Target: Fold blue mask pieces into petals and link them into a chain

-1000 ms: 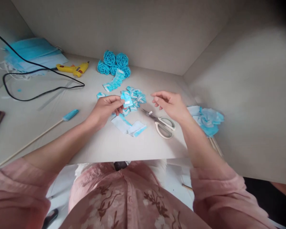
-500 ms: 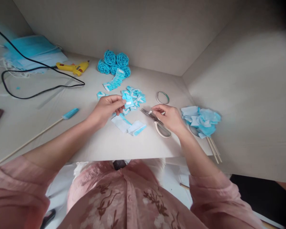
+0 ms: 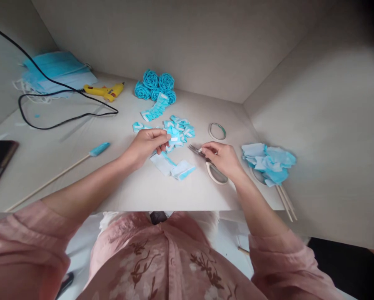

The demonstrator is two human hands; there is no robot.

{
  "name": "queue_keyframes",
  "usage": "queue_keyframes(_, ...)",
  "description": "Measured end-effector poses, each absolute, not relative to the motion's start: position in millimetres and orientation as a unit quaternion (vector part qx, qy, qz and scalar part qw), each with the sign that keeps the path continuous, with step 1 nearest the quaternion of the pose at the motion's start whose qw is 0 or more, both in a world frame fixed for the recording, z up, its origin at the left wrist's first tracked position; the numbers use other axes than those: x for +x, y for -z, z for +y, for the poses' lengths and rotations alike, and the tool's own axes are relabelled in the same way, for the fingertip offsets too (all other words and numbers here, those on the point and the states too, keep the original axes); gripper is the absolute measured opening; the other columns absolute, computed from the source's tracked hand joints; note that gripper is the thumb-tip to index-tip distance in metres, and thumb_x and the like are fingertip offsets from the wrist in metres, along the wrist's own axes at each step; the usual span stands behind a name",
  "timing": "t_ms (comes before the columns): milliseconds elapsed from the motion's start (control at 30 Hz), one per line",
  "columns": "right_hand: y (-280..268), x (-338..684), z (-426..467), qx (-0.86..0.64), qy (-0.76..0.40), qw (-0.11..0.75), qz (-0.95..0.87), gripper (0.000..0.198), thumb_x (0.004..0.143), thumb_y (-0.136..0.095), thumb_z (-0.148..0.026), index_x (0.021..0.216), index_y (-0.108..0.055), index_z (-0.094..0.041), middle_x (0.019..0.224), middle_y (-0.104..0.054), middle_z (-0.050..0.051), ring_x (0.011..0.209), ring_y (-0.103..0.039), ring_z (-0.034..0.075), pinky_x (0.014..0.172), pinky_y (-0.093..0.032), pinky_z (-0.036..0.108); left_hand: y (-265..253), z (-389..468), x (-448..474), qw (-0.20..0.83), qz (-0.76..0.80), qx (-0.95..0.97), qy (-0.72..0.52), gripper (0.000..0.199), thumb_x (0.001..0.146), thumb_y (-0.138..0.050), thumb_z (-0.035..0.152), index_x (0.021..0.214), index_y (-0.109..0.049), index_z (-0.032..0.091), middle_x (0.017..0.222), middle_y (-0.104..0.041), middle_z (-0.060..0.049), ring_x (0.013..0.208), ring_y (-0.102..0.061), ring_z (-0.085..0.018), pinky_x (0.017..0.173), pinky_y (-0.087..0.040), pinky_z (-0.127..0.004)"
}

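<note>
The left hand [image 3: 147,145] pinches a folded blue piece [image 3: 173,134] over the blue pile [image 3: 187,128]. The right hand [image 3: 222,158] is at the scissors [image 3: 217,175], fingertips at a white strip [image 3: 200,150]; whether they grip it cannot be determined.

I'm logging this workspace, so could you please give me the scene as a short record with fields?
Left hand: pinches a folded blue piece with a white label-like strip
Right hand: over the scissors, at a small white piece; grip unclear
Near left hand: folded pieces, pale flat strips
Back: blue rosettes, pleated strip
Back left: face masks, yellow glue gun
Left: blue-tipped stick
Right: thin ring, crumpled blue-and-white bundle
</note>
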State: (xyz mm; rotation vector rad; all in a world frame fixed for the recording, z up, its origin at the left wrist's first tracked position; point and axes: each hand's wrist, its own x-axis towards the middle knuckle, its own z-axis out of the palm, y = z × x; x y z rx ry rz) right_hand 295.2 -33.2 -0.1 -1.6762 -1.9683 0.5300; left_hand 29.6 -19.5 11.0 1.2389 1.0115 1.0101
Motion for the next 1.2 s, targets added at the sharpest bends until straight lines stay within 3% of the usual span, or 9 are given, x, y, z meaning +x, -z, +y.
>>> queue_keyframes(100,-7.2,294.1,-34.8,-0.607,-0.162,0.283,-0.725,0.027,0.091,-0.056,-0.035,0.107,-0.072,-0.021,0.089,-0.078,0.004,0.077,-0.070,0.019,0.071,-0.050,0.031,-9.4,-18.7,29.5,0.585,0.430,0.535,-0.433,0.024,0.074,-0.070,0.034,0.062,-0.063,0.015,0.058,-0.059,0.000,0.053,-0.051,-0.008,0.052,-0.039,-0.021)
queue_keyframes(200,-16.4,291.7,-37.9,-0.587,-0.116,0.296,-0.745,0.023,0.090,-0.056,-0.029,0.104,-0.073,-0.021,0.098,-0.077,0.005,0.084,-0.070,0.019,0.075,-0.050,0.031,-8.6,-18.4,29.6,0.582,0.427,0.540,-0.432,0.025,0.075,-0.070,0.034,0.061,-0.062,0.015,0.058,-0.058,0.000,0.053,-0.051,-0.008,0.052,-0.039,-0.021)
queue_keyframes(400,-16.9,289.0,-46.3,-0.579,-0.101,0.224,-0.777,0.015,0.088,-0.060,-0.022,0.090,-0.074,-0.022,0.086,-0.077,0.001,0.074,-0.069,0.016,0.072,-0.048,0.028,-10.1,-18.5,29.4,0.580,0.431,0.541,-0.430,0.025,0.075,-0.068,0.033,0.061,-0.061,0.014,0.057,-0.058,0.000,0.051,-0.050,-0.008,0.051,-0.039,-0.021)
queue_keyframes(667,0.4,286.8,-43.3,-0.604,-0.090,0.195,-0.768,0.018,0.087,-0.059,-0.018,0.095,-0.074,-0.022,0.097,-0.078,0.005,0.087,-0.072,0.021,0.079,-0.049,0.032,-9.1,-19.0,30.8,0.579,0.436,0.542,-0.426,0.024,0.074,-0.068,0.033,0.061,-0.062,0.014,0.057,-0.058,0.000,0.051,-0.050,-0.008,0.051,-0.038,-0.021)
queue_keyframes(1067,10.1,285.9,-38.9,-0.638,-0.089,0.205,-0.737,0.016,0.090,-0.052,-0.019,0.091,-0.067,-0.021,0.086,-0.076,0.005,0.077,-0.069,0.020,0.074,-0.048,0.032,-5.7,-17.3,30.0,0.581,0.439,0.540,-0.421,0.026,0.075,-0.069,0.034,0.061,-0.063,0.014,0.056,-0.058,0.000,0.051,-0.050,-0.008,0.051,-0.038,-0.021)
queue_keyframes(1200,13.3,290.5,-39.4,-0.626,-0.182,0.290,-0.701,0.014,0.091,-0.049,-0.020,0.091,-0.063,-0.021,0.082,-0.075,0.002,0.066,-0.067,0.015,0.068,-0.050,0.029,-4.7,-17.6,30.0,0.582,0.447,0.539,-0.414,0.026,0.075,-0.070,0.036,0.062,-0.064,0.014,0.057,-0.058,0.000,0.051,-0.050,-0.008,0.051,-0.038,-0.021)
